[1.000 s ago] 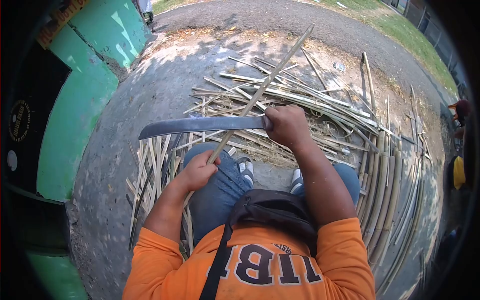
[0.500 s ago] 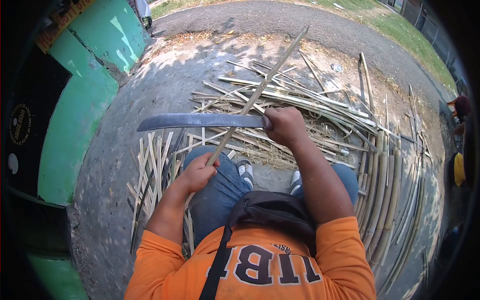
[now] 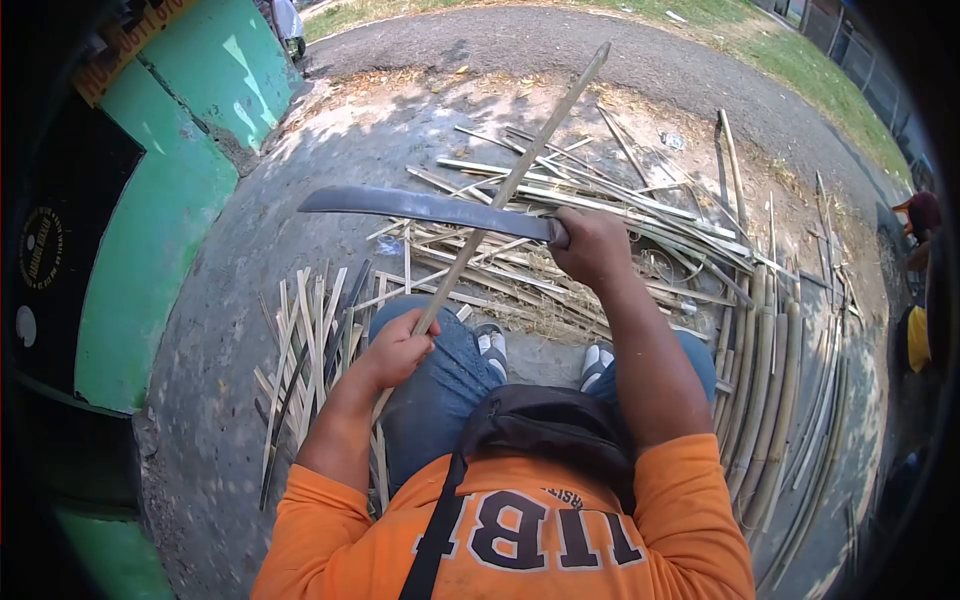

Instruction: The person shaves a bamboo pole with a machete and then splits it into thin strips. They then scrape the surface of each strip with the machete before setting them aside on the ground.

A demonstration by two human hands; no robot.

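My left hand [image 3: 398,350] is closed around the lower part of a long bamboo strip [image 3: 531,160], which slants up and away to the right over my left thigh. In my right hand [image 3: 592,245] is the handle of a machete [image 3: 430,207]. Its long grey blade points left and crosses the strip above my left hand, overlapping it in this view. The blade's tip is a little higher than the handle. The handle itself is mostly hidden in my fist.
Split bamboo strips [image 3: 600,195] lie piled on the ground ahead, with pale shavings among them. Shorter strips [image 3: 305,340] lean in a bundle at my left. Bamboo poles [image 3: 762,400] lie along my right. A green wall [image 3: 150,270] stands at left; another person [image 3: 915,230] shows at the far right.
The machete and my right hand have moved slightly right, and the blade has tilted with its tip up. The strip's far end has shifted slightly left; my left hand keeps its grip.
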